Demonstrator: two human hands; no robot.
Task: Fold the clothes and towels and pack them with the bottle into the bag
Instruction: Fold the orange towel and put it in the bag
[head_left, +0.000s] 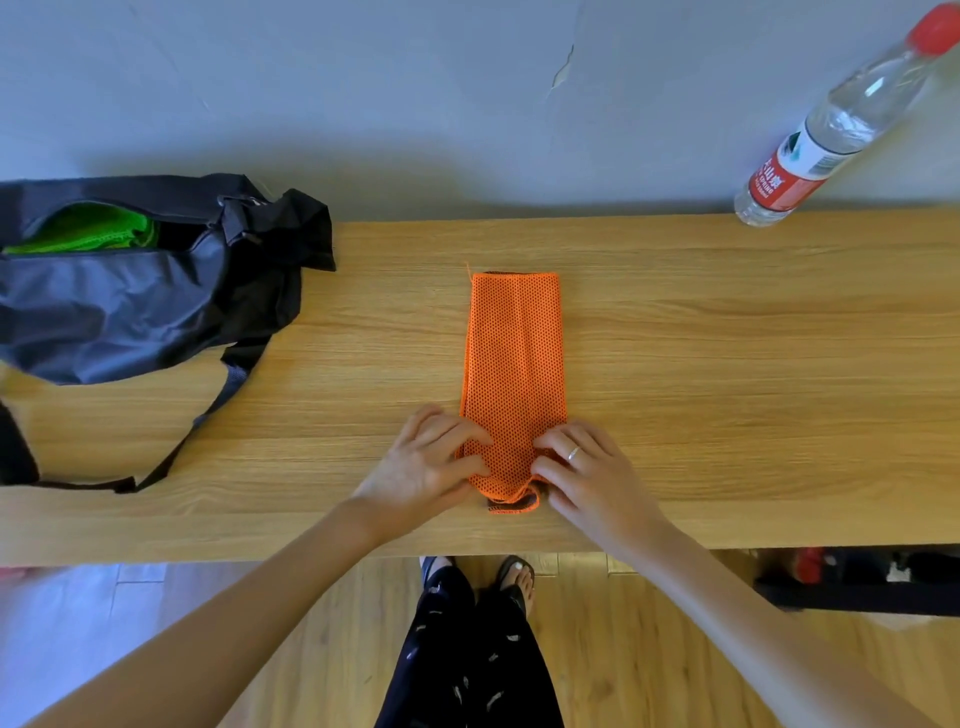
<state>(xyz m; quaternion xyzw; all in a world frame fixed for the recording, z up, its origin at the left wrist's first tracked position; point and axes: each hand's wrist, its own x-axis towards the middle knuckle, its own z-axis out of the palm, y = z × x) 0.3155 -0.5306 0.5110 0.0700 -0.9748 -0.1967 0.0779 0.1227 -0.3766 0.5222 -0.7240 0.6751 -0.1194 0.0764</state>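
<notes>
An orange mesh towel (514, 358), folded into a long narrow strip, lies on the wooden table (727, 364) and runs away from me. My left hand (431, 462) pinches its near left corner and my right hand (582, 467) pinches its near right corner; the near end is bunched between them. A black bag (119, 301) lies open at the far left with a green cloth (88, 228) inside. A clear water bottle (831, 130) with a red cap and red label stands at the far right by the wall.
The bag's strap (208, 410) trails across the table toward the front edge at the left. A grey wall runs behind the table. Below the front edge are my legs and a wooden floor, with a dark shelf (857, 582) at the right.
</notes>
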